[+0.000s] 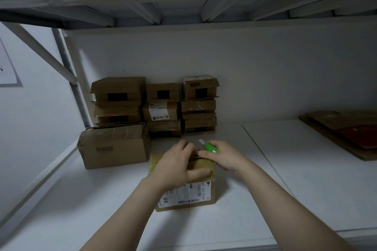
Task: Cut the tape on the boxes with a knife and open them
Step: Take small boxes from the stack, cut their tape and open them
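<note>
A person stands at a white shelf (285, 169) with both bare arms reaching in, and the small cardboard box (204, 164) they are working on sits on the shelf right in front of them, its printed shipping label (189, 192) facing the near side. The left hand (179, 163) lies over the top of this box, fingers bent down over the far edge and thumb stretched along the near part of the lid, so it has a hold on the box. The right hand (222, 157) is just beside it at the box's far right corner, closed round a green utility knife (210, 147); the pale blade end sticks out toward 11 o'clock, clear of the cardboard, while one finger reaches across to touch the box top by the left hand. I can't tell if the yellowish tape on the lid is cut. From the small box, a larger brown carton (114, 146) sits at 10 o'clock, almost touching it. Behind that, at 12 o'clock against the back wall, stand three stacks of flat brown boxes (164, 110), some with dark openings in their fronts. Well off at 2 o'clock lie sheets of flattened cardboard (346, 132). The ribbed underside of the upper shelf (183, 6) hangs overhead, and a sheet of paper (8, 67) is fixed to the wall at 9 o'clock.
</note>
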